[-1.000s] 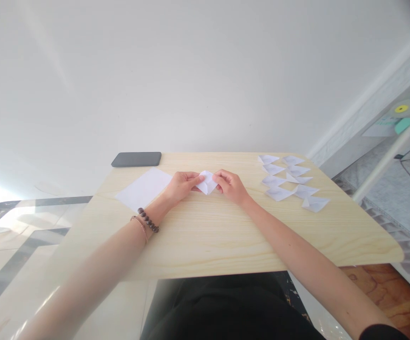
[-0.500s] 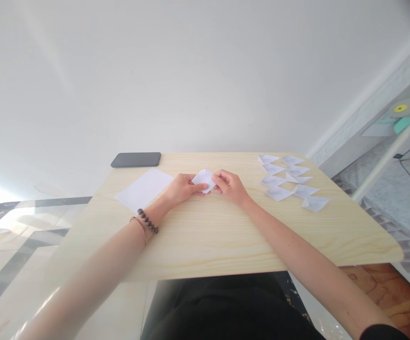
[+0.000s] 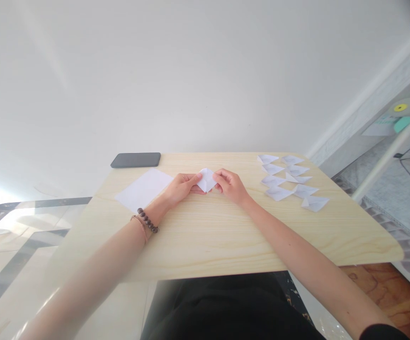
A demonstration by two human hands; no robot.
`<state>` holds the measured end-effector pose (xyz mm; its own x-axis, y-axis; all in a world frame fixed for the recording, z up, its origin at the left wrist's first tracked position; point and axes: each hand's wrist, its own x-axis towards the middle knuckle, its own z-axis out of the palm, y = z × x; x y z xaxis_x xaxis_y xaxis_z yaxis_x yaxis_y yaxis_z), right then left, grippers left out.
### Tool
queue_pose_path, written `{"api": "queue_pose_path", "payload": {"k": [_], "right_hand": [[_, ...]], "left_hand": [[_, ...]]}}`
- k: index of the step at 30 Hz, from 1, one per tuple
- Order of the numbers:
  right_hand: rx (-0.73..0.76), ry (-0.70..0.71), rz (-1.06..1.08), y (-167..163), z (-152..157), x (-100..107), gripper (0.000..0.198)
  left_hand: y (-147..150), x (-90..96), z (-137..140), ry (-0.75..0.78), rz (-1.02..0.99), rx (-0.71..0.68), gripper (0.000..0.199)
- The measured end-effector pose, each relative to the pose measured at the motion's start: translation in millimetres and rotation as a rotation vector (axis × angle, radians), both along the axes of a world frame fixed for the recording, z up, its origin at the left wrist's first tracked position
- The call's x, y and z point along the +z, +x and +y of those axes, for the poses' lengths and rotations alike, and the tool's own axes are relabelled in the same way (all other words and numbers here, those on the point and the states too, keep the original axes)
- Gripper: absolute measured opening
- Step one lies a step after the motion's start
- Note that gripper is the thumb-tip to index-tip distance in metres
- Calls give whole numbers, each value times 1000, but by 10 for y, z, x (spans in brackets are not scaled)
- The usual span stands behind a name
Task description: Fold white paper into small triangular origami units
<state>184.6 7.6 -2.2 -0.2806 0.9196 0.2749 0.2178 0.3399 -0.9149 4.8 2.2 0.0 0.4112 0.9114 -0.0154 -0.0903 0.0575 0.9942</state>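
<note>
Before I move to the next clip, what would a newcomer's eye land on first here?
Probably the small folded white paper pinched between the left hand and right hand, over the middle of the wooden table. Next come the folded paper pieces in two rough columns at the table's right, then the dark phone at its far left corner.
</note>
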Motion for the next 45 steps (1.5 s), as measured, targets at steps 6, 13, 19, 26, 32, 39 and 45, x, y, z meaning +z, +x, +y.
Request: {"api": "queue_pose_path", "payload": {"k": [6, 13, 19, 26, 32, 39, 45], "right_hand": [[1, 25, -17, -3, -4, -1, 27], [25, -8, -28, -5, -17, 10, 26], [71, -54, -17, 0, -2, 7, 25], [47, -31, -31, -2, -12, 12, 24], [37, -11, -51, -6, -21, 19, 24], [86, 38, -84, -10, -34, 15, 25], [69, 148, -119, -15, -38, 26, 28]], "left_hand": [[11, 33, -18, 11, 28, 6, 45], [32, 77, -45, 89, 177, 37, 37], [-7, 63, -26, 49, 162, 7, 39], [-15, 8, 10, -4, 45, 4, 48], [1, 8, 6, 55, 116, 57, 42], [-18, 27, -17, 122, 302, 23, 32], [-31, 14, -14, 192, 428, -33, 29]]}}
